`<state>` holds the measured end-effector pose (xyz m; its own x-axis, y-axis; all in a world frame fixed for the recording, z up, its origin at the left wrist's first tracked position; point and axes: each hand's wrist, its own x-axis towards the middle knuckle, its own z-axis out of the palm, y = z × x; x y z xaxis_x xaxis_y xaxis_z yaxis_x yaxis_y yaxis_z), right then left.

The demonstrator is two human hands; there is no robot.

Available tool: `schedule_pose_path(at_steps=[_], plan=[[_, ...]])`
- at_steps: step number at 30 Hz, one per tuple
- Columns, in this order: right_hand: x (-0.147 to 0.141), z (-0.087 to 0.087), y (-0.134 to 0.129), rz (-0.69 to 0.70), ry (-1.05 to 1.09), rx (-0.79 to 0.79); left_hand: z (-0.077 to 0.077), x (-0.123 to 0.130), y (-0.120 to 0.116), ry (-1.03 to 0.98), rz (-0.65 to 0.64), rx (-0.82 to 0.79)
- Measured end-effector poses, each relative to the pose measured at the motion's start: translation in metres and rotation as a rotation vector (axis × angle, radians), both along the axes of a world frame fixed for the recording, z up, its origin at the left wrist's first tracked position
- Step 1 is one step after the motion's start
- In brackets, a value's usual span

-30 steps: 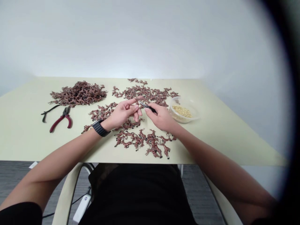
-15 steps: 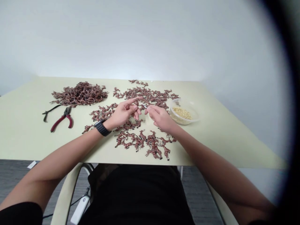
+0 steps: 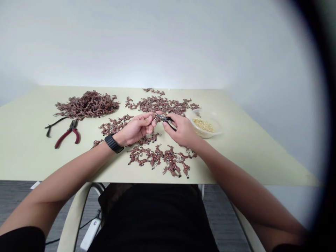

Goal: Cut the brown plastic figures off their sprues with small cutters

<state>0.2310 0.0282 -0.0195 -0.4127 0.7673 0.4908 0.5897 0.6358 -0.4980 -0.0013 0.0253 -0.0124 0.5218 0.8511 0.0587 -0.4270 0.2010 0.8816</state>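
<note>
Black-handled pliers (image 3: 168,120) are in my right hand (image 3: 183,131), their handles spread a little and their metal jaws pointing left. The jaw tips meet the fingertips of my left hand (image 3: 138,129), which is closed in a pinch; what it pinches is too small to make out. Under and around both hands lie small brown deer-like figures (image 3: 172,161), spread over the table in loose groups. Close to my right hand stands a clear round tub (image 3: 219,133) with tiny gold pieces (image 3: 203,125) in it.
A dense heap of brown figures (image 3: 88,105) sits at the back left of the pale yellow table (image 3: 252,150). Red-handled pliers (image 3: 67,134) and a thin black tool or strap (image 3: 54,125) lie in front of it. A wall closes off the back.
My left fingers, stretched out before, have curled into a pinch. The pliers have turned in my right hand, so their spread black handles now show.
</note>
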Motion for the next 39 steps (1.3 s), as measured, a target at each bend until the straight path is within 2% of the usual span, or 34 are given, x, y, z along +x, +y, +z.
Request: schedule_pose_path(at_steps=[6, 9, 12, 15, 17, 19, 20, 22, 23, 26, 27, 29, 33, 39], plan=[[-0.001, 0.004, -0.003, 0.003, 0.008, -0.043, -0.002, -0.001, 0.000, 0.029, 0.003, 0.015], [-0.005, 0.004, -0.007, -0.003, 0.066, -0.163, -0.005, 0.002, -0.002, 0.161, 0.060, 0.153], [-0.012, 0.003, -0.010, 0.045, 0.231, -0.448, -0.011, 0.002, -0.003, 0.437, 0.208, 0.445], [-0.016, 0.006, -0.011, 0.172, 0.452, -0.875, -0.017, -0.007, 0.005, 0.743, 0.410, 0.837], [-0.016, 0.008, -0.011, 0.263, 0.555, -1.113, -0.021, -0.017, 0.012, 0.881, 0.470, 1.089], [-0.015, 0.010, -0.011, 0.322, 0.597, -1.218, -0.022, -0.023, 0.017, 0.948, 0.478, 1.192], [-0.015, 0.010, -0.011, 0.333, 0.596, -1.219, -0.022, -0.024, 0.018, 0.939, 0.477, 1.180], [-0.013, 0.010, -0.010, 0.298, 0.551, -1.097, -0.021, -0.020, 0.016, 0.827, 0.472, 1.019], [-0.012, 0.009, -0.010, 0.250, 0.505, -0.970, -0.020, -0.016, 0.014, 0.728, 0.456, 0.873], [-0.008, 0.006, -0.008, 0.047, 0.310, -0.481, -0.016, -0.004, 0.007, 0.399, 0.306, 0.434], [-0.007, 0.006, -0.007, -0.004, 0.245, -0.347, -0.014, -0.002, 0.006, 0.310, 0.253, 0.325], [-0.005, 0.005, -0.006, -0.046, 0.149, -0.179, -0.011, 0.000, 0.004, 0.184, 0.177, 0.181], [-0.002, 0.004, -0.004, -0.019, 0.058, -0.051, -0.008, -0.001, 0.002, 0.088, 0.083, 0.085], [-0.002, 0.002, -0.002, 0.001, 0.006, -0.024, -0.006, -0.002, 0.001, 0.061, 0.038, 0.021]])
